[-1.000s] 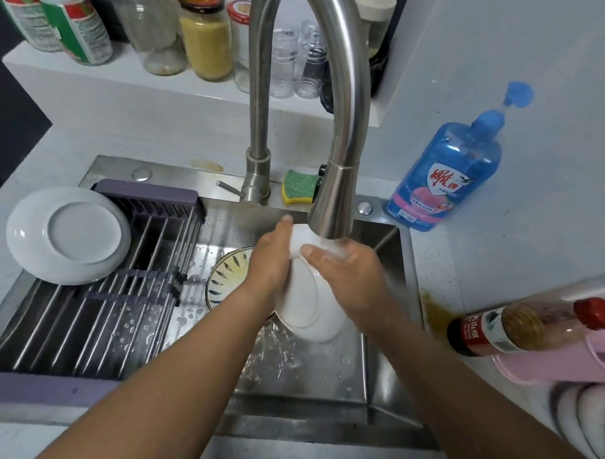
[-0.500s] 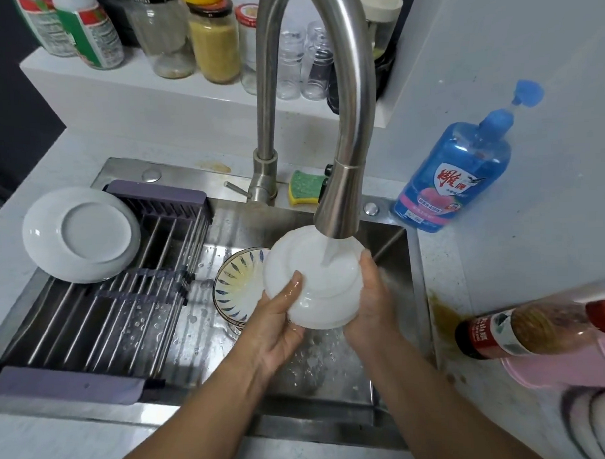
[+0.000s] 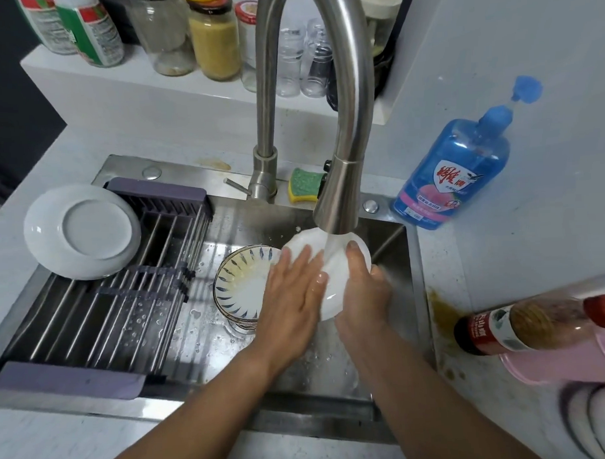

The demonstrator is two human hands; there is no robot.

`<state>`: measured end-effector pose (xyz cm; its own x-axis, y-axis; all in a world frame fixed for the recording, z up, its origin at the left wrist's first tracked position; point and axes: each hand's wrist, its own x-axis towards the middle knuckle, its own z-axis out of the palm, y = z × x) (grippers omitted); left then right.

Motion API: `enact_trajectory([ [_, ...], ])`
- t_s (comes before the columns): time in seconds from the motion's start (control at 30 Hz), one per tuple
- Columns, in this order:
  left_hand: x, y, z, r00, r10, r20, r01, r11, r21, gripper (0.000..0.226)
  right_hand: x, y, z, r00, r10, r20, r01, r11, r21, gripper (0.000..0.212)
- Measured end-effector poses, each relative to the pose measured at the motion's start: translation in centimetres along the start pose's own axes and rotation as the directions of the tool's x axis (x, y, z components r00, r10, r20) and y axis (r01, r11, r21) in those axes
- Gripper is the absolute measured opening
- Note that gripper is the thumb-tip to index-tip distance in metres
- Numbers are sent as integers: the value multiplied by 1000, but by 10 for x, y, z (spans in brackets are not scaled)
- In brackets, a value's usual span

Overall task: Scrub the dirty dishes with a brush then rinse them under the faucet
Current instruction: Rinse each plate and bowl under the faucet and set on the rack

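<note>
A small white plate (image 3: 333,262) is tilted under the running steel faucet (image 3: 337,193), over the sink (image 3: 394,240). My right hand (image 3: 363,289) grips the plate's right edge, thumb on its face. Flat against the plate's left side lies my left hand (image 3: 293,295), fingers straight. A blue-patterned bowl (image 3: 241,279) stands in the sink just left of my hands. Another white plate (image 3: 81,232) rests upside down on the purple drying rack (image 3: 125,294). No brush is in view.
A green-yellow sponge (image 3: 304,186) sits behind the faucet. A blue soap bottle (image 3: 453,176) stands at the right, a sauce bottle (image 3: 537,324) lies on a pink item (image 3: 573,364). Jars (image 3: 215,36) line the back shelf.
The plate has turned from bottom-up to tilted on edge. My left hand moved from under the rim to lie flat on its left side. The right hand shifted to grip the right edge.
</note>
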<state>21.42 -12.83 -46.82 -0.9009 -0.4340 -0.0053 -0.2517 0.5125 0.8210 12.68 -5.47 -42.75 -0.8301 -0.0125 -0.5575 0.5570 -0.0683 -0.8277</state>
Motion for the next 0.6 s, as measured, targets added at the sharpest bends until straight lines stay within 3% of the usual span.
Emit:
enact_trajectory([
  [0.07,-3,0,-4,986,133,103,-143,985,97,52,0,2,-3,1000,9,-2,-9,1000,-8,30],
  [0.17,4,-5,-14,964,161,210,-198,965,172,59,1,4,-8,1000,15,6,-15,1000,-5,30],
  [0.3,20,-13,-22,985,-53,165,33,992,125,64,-2,2,-7,998,-6,58,6,1000,-5,18],
  [0.43,27,-13,-21,953,-272,135,296,931,-215,71,-8,-2,-1,991,-75,110,79,996,-29,15],
  [0.5,31,-16,-19,860,-480,172,502,737,-453,69,-10,-2,1,979,-152,137,166,981,-101,21],
  [0.53,33,-18,-20,768,-586,257,614,564,-552,69,-12,-4,2,968,-189,166,213,966,-144,23],
  [0.6,33,-28,-28,641,-610,467,714,248,-655,81,-15,-6,1,931,-262,254,322,918,-232,20],
])
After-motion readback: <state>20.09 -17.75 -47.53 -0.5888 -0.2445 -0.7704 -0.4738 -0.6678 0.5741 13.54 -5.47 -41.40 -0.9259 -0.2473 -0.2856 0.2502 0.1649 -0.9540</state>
